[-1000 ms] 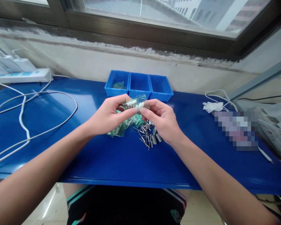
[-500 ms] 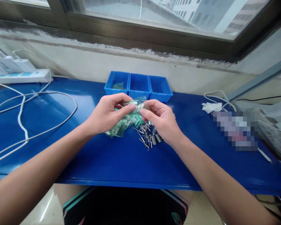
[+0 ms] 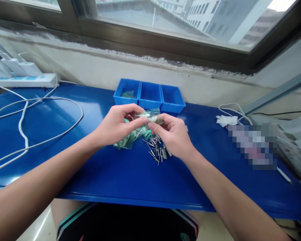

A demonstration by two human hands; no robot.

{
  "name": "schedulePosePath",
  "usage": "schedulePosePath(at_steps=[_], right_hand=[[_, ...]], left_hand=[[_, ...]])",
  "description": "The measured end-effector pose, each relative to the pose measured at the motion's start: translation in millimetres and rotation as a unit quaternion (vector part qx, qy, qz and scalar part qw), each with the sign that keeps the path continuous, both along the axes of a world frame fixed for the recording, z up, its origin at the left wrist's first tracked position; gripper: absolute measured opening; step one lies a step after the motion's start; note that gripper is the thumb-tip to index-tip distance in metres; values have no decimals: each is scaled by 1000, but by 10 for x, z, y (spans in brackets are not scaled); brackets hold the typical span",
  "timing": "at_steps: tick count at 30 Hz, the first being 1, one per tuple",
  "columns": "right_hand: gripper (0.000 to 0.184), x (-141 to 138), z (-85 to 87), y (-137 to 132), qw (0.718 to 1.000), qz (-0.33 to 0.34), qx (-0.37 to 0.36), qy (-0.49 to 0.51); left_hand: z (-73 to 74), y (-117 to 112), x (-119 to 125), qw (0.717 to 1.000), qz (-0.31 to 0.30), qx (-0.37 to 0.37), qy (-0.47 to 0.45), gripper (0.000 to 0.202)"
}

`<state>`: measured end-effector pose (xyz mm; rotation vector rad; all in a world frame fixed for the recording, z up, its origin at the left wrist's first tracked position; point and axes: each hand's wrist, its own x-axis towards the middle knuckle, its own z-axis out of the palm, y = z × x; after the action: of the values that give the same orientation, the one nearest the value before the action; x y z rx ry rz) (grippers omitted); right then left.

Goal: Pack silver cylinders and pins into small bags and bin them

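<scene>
Blue bins (image 3: pixel 151 91): three; left hand (image 3: pixel 116 124) and right hand (image 3: pixel 174 135) pinch one bag (image 3: pixel 152 113).

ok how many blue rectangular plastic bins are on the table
3, side by side near the pale wall: a left bin with a small greenish plastic bag inside, a middle bin and a right bin. No others show.

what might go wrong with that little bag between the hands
The small clear bag is held by the left hand and right hand; if it slips or tears, its white pieces might spill. Any spilled pieces could mix with the loose metal pins nearby. It might also get lost among the greenish bags beside the pins.
</scene>
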<state>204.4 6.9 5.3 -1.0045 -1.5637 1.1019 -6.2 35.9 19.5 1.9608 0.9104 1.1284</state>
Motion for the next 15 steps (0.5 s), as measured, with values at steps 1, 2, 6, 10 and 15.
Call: schedulePosePath(at_steps=[1,2,6,10,15], right_hand=[[27,2,1,0,1000,0,1,-4],[28,5,1,1,1000,0,4,-7],[26,11,-21,19,1000,7,13,-5],[23,3,-62,48,1000,19,-7,19],[51,-21,-43,28,999,-9,-46,25]], left_hand=[[3,-1,-5,1000,-3,3,3,20],[9,-3,-11,1000,-8,5,5,20],[46,-14,-32,1000,-30,1,5,19],[21,-6,-21,1000,-16,2,5,24],[-28,144,-85,980,165,110,-27,27]])
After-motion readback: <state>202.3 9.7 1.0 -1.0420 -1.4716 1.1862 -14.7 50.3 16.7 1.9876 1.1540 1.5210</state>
